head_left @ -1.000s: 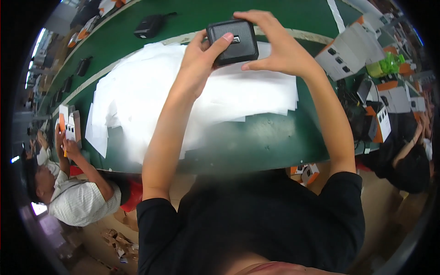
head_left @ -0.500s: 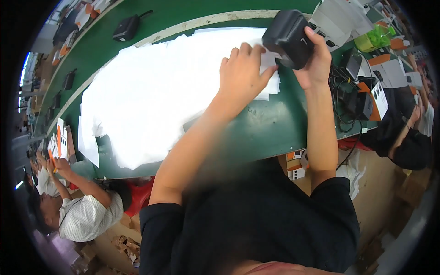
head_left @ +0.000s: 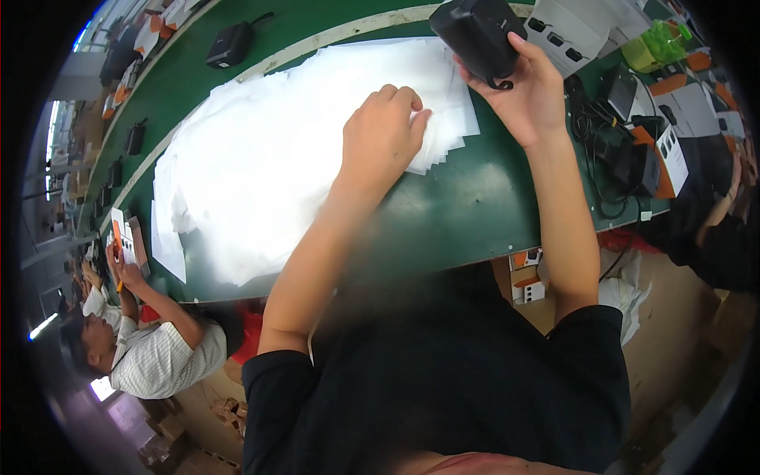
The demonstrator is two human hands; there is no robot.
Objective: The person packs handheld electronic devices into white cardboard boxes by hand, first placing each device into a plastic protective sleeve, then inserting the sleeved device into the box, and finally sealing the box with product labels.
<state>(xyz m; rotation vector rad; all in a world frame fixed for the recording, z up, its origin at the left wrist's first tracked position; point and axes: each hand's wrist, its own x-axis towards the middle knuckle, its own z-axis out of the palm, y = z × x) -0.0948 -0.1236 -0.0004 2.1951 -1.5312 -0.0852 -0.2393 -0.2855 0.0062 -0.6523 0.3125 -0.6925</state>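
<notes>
In my right hand (head_left: 532, 95) is a black box-shaped device (head_left: 477, 38) with rounded edges and a small strap loop. The thumb lies on its side and the fingers reach beneath it, over the far right of the bench. My left hand (head_left: 380, 131) rests on the right part of a wide, overlapping pile of thin white sheets (head_left: 261, 158). Its fingers are curled down with the thumb close to the index finger, and they seem to pinch a top sheet that creases beside them. The fingertips are partly hidden.
A similar black device (head_left: 229, 45) stands across the pale strip on the green bench (head_left: 467, 210). On the right are an open white box (head_left: 570, 36), tangled black cables (head_left: 590, 131), a green translucent container (head_left: 657, 46) and orange-white cartons (head_left: 673, 162). Co-workers sit at both sides.
My left hand has drawn back left and nearer, its spread fingers curling over the sheets. My right hand has turned the black device and shifted it slightly left and farther away. The view has shifted a little.
</notes>
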